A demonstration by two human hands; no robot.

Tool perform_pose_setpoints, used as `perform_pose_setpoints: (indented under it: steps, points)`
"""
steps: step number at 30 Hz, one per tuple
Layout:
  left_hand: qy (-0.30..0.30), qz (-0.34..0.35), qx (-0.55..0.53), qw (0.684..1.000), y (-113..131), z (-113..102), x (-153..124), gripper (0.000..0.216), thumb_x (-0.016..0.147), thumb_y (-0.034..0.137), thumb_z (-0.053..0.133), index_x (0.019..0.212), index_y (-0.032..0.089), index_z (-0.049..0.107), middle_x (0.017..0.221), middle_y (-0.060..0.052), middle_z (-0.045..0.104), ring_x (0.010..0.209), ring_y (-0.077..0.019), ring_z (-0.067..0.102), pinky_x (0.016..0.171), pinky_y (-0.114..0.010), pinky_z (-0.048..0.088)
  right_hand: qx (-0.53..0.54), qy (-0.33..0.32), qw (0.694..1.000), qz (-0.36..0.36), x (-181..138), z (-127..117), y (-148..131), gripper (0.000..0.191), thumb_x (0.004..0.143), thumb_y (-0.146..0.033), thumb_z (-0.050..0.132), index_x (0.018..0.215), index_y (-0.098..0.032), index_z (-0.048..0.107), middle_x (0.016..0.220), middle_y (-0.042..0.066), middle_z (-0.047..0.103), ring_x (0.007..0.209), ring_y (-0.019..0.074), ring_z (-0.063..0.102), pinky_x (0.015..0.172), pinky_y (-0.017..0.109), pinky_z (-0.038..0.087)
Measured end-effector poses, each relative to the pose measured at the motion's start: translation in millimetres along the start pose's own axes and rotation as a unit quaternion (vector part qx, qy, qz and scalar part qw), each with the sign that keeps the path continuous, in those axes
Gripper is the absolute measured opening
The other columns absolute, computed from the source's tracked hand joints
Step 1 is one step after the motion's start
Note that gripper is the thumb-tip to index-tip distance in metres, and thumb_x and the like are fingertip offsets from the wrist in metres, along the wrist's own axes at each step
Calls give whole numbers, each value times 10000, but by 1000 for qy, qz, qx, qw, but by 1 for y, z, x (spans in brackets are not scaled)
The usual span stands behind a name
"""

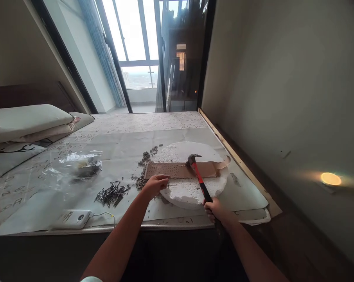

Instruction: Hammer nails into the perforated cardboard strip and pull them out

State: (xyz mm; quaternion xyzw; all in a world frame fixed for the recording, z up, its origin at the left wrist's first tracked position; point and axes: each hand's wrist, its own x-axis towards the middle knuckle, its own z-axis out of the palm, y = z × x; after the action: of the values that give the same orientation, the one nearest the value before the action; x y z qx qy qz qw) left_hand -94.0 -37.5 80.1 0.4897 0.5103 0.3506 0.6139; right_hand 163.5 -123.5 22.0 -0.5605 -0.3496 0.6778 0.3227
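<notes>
My right hand [213, 210] is wrapped round the black grip of a claw hammer [198, 172] with a red and black handle. Its metal head rests over a brown strip [165, 170] pierced with rows of small holes. That strip lies across a round white foam slab [182, 192], its right end torn and curled. At the strip's near edge, my left hand [156, 185] is closed in a pinch, with a thin dark nail [168, 183] pointing down from the fingertips. Left of this hand lies a pile of loose nails [111, 194].
Grey crumbs [146, 157] lie along the slab's left side. A clear plastic bag [87, 166] and a white power bank [72, 218] with a cable lie on the sheet-covered mattress [112, 137]. Folded bedding [30, 119] is at left; a wall [288, 98] borders the right.
</notes>
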Motion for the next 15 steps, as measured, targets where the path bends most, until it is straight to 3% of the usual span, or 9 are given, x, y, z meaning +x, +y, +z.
perform_pose_setpoints:
  steps: [6,10,15]
  points:
    - [53,120,138,982,21,31,56,334,649,454,627,729,130,629,634,-34,581,560,-108,501,549,-236,400,8,-8,999,-31,-7,-3,-14,195,548,-249,436,736,-217,396,392,-134,301,286,49,237,274,196,247]
    - [111,162,230,953,25,51,93,303,696,423,568,728,133,649,624,-35,617,538,-116,510,518,-232,369,22,-4,998,-57,-11,-9,-20,203,555,-254,440,750,-223,392,382,-143,278,274,50,230,272,192,222]
    - [152,190,315,917,21,69,131,250,713,367,564,744,152,687,694,-41,667,642,-154,579,587,-252,386,33,-5,998,-62,-13,-16,-22,201,559,-256,441,751,-221,395,382,-145,262,290,49,213,276,189,231]
